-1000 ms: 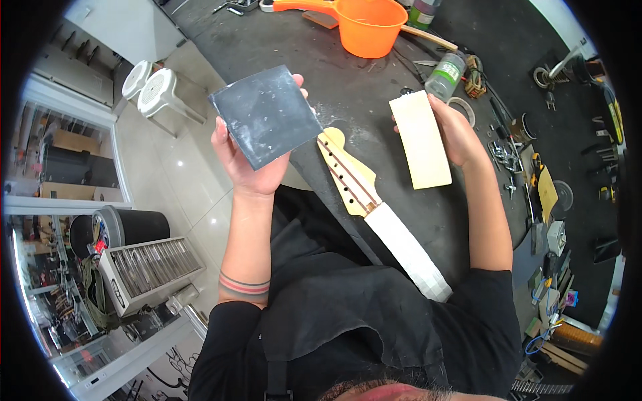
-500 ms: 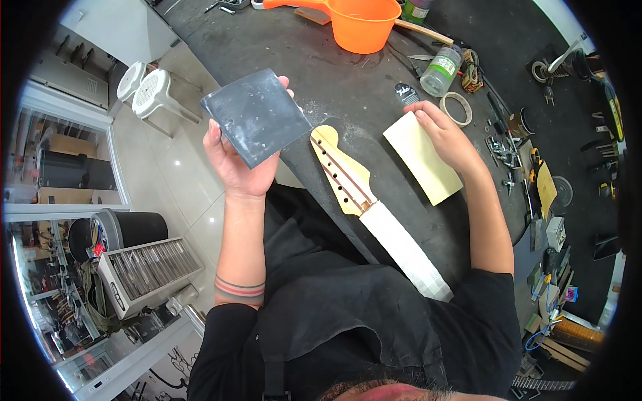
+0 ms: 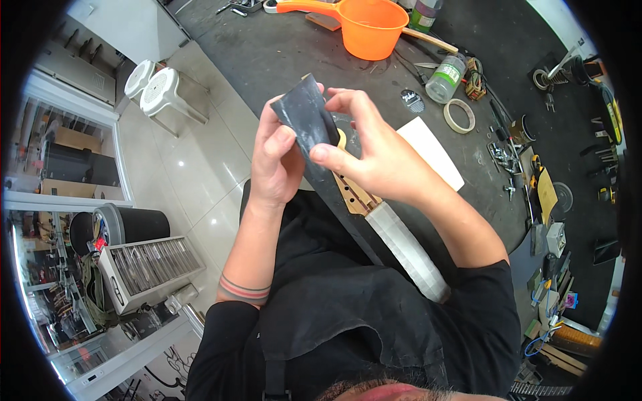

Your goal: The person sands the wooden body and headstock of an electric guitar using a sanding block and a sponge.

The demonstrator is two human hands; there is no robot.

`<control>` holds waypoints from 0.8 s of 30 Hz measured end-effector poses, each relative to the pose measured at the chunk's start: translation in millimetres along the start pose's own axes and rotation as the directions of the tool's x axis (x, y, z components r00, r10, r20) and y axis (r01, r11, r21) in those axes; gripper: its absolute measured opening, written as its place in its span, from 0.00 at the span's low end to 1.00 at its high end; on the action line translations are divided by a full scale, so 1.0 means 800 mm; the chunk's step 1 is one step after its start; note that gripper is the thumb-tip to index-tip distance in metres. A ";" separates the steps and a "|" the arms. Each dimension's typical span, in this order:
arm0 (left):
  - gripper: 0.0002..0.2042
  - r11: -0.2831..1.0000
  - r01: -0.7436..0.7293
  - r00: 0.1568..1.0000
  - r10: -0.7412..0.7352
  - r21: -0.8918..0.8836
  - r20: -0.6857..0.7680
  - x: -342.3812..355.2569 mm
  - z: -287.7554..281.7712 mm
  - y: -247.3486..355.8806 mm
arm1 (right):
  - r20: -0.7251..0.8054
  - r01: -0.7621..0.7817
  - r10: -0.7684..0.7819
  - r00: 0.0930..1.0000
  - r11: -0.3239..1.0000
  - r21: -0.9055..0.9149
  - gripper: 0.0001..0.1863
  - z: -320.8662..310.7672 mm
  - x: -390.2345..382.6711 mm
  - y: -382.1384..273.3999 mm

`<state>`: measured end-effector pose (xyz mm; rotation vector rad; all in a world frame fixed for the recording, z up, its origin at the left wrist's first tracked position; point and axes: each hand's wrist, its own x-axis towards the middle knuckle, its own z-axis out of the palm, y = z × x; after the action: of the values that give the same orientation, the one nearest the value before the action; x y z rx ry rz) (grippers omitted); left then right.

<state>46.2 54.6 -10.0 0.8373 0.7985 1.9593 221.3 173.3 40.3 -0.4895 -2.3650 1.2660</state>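
Note:
My left hand [image 3: 275, 160] grips a dark grey sheet of sandpaper [image 3: 304, 110], streaked with white dust, its thumb across the front. The sheet is tilted and bent, held above the bench edge. My right hand [image 3: 374, 147] is at the sheet's right edge, thumb at the lower corner and fingers curved near the upper part. Beneath my hands lies a guitar neck [image 3: 358, 197] with a pale wooden headstock, partly hidden by the right hand. Its shaft is wrapped in whitish tape [image 3: 408, 250]. A pale rectangular sheet [image 3: 435, 150] rests on the bench beside my right forearm.
On the dark bench stand an orange dipper [image 3: 374, 30] and a clear bottle [image 3: 445, 79] lying tilted. A tape roll [image 3: 459, 115] and small metal parts [image 3: 503, 157] lie to the right. White stools [image 3: 160, 90] stand on the floor at left.
My right hand has left the pale sheet and moved left to the sandpaper. The sandpaper has shifted right and is now tilted and bent.

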 end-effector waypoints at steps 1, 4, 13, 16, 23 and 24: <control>0.34 1.000 -0.003 1.000 0.003 0.012 0.006 -0.002 0.002 0.001 | 0.004 0.007 -0.007 1.000 1.000 0.000 0.49 0.004 0.004 -0.001; 0.33 1.000 0.009 1.000 -0.009 0.016 -0.023 -0.010 0.005 0.009 | 0.034 -0.015 0.012 0.999 0.997 0.080 0.50 0.013 0.010 -0.008; 0.44 0.997 0.047 0.998 -0.044 0.060 -0.045 -0.027 0.016 0.023 | 0.043 0.079 -0.084 0.996 0.992 0.098 0.49 0.018 0.011 -0.004; 0.43 0.998 0.049 0.999 -0.048 0.039 -0.020 -0.033 0.020 0.024 | 0.053 0.093 -0.099 0.994 0.989 0.119 0.49 0.017 0.009 -0.003; 0.37 0.996 -0.091 0.996 0.091 -0.012 -0.009 -0.043 0.010 0.003 | 0.042 0.223 -0.234 0.971 0.958 0.181 0.51 0.015 0.006 0.006; 0.34 0.986 -0.120 0.992 0.122 0.112 -0.013 -0.047 0.010 0.001 | 0.033 0.224 -0.233 0.972 0.957 0.184 0.52 0.014 0.006 0.008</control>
<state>68.4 23.1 -14.1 0.9528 0.8936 2.0469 211.9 171.3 30.4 -0.1221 -2.2454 1.3800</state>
